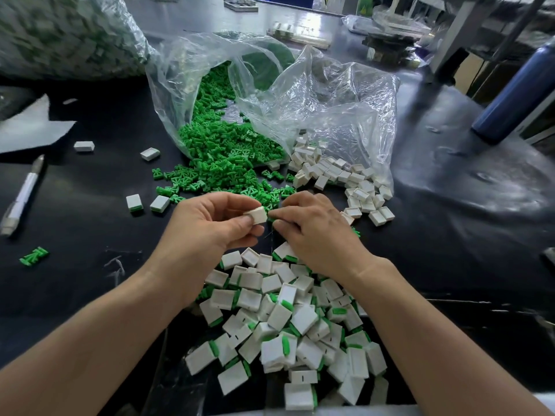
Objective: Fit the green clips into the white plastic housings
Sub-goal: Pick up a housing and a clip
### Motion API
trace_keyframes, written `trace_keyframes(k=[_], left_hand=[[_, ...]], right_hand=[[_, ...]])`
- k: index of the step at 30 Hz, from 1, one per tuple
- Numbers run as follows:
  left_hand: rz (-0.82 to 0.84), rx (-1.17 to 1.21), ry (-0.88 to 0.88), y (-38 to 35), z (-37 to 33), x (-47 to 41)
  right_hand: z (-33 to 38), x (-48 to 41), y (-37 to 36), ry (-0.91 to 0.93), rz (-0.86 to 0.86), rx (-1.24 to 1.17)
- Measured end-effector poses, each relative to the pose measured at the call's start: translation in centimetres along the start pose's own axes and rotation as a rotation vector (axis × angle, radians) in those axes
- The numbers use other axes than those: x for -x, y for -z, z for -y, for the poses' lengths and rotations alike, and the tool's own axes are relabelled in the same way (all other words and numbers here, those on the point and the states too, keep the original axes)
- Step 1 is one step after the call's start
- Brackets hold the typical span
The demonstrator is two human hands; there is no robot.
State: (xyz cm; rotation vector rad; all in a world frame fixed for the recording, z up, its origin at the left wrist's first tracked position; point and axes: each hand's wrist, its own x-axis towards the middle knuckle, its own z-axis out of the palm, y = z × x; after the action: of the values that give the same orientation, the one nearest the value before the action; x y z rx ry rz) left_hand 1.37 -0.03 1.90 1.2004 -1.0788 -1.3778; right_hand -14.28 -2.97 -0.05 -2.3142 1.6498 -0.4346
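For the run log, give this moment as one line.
step: clip insertion | left hand: grips white housing | right hand: pinches green clip

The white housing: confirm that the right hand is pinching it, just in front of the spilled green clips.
Wrong hand. In the head view the left hand is pinching the white housing, just in front of the spilled green clips. The right hand pinches what looks like a small green clip at the housing's edge.
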Motion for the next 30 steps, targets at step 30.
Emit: trace_keyframes(k=[30], left_hand=[[0.024, -0.107, -0.063, 0.0, -0.3, 0.3]], right_hand=[[1.0, 1.5, 1.9, -0.008, -0.161, -0.756]])
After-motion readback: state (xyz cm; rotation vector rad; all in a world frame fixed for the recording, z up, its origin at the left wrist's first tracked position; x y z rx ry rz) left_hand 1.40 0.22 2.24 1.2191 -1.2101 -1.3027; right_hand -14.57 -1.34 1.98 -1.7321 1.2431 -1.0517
